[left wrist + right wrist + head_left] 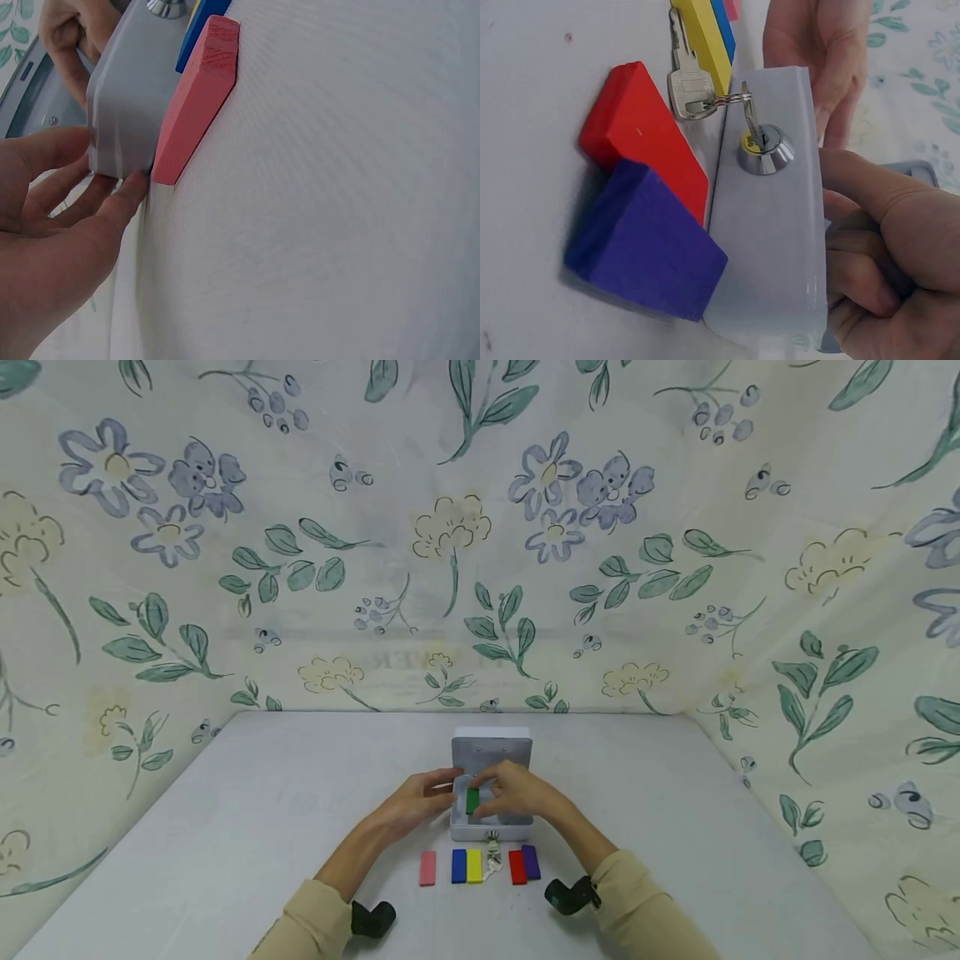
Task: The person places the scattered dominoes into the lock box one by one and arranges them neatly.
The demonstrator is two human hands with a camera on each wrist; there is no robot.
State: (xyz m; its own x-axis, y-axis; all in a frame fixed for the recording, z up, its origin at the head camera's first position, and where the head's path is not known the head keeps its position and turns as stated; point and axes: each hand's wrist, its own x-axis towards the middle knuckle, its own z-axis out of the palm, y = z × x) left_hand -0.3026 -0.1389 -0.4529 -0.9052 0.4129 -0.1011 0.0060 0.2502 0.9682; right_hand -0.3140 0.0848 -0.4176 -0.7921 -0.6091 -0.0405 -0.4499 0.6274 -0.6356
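A grey metal cash box (491,832) stands with its lid (491,752) raised. My right hand (513,792) reaches over the box and pinches a green block (472,801) between thumb and index finger, upright at the left part of the interior. In the right wrist view, the front wall hides that block, and the other fingers of the right hand (892,255) are curled. My left hand (416,802) rests at the box's left side. In the left wrist view, the fingertips of the left hand (67,232) touch the box's corner and side, spread and nearly straight.
Before the box lie a pink block (427,868), a blue block (459,866), a yellow block (474,866), a red block (517,867) and a purple block (531,862). A key sits in the front lock (767,150), with another key (692,90) hanging from its ring.
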